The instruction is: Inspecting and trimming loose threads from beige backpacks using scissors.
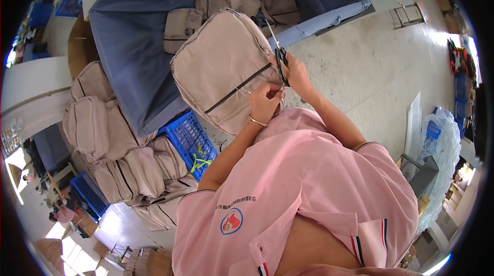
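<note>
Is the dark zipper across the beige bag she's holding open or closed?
Closed, as far as it shows: the zipper runs as one thin dark line across the beige bag, with no gap. Its end by the left hand is hidden.

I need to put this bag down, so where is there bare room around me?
Bare patches: the blue cloth left of the beige bag held by your left hand, and the pale floor right of your right hand with the scissors. Crowded: the stacked bags around the blue crate, lower left.
</note>
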A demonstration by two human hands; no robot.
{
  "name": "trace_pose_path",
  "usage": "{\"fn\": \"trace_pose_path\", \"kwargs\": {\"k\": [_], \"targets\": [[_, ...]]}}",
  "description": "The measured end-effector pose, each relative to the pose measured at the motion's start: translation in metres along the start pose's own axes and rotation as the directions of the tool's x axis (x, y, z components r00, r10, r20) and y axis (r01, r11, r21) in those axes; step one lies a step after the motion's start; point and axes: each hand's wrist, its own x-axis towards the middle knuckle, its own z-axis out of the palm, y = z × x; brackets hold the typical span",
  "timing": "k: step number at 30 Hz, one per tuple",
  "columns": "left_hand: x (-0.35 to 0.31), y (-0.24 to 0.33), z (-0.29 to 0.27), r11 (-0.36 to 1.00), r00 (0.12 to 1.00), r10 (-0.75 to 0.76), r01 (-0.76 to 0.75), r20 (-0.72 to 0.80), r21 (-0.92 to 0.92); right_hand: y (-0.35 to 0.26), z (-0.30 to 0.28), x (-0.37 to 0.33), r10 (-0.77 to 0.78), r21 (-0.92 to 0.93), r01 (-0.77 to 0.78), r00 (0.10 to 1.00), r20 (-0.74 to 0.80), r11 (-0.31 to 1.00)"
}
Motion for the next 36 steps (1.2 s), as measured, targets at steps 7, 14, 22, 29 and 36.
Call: {"fn": "trace_pose_path", "kwargs": {"k": [7, 14, 22, 29, 36], "targets": [[0.001, -0.004, -0.006, 0.984, 0.995, 0.092, -0.096, 0.034, 0.153, -0.002, -0.003, 0.005, -0.231, -0.122, 0.221, 0.970, -0.072, 0.968], [-0.002, -0.007, -0.010, 0.996, 0.997, 0.011, -0.018, 0.081, 0.088, -0.002, -0.010, -0.015, -0.171, -0.301, 0.171, 0.985, 0.025, 0.938], [-0.005, -0.004, -0.010, 0.965, 0.991, 0.122, -0.132, 0.058, 0.224, -0.034, 0.014, 0.044, -0.160, -0.330, 0.153, 0.987, 0.005, 0.932], [-0.004, -0.006, -0.014, 0.968, 0.992, 0.101, -0.115, 0.073, 0.222, -0.042, 0.010, 0.048, -0.132, -0.391, 0.142, 0.990, 0.051, 0.909], [-0.003, -0.009, -0.015, 0.963, 0.990, 0.110, -0.129, 0.094, 0.238, -0.048, 0.008, 0.043, -0.089, -0.402, 0.108, 0.994, 0.065, 0.909]]}}
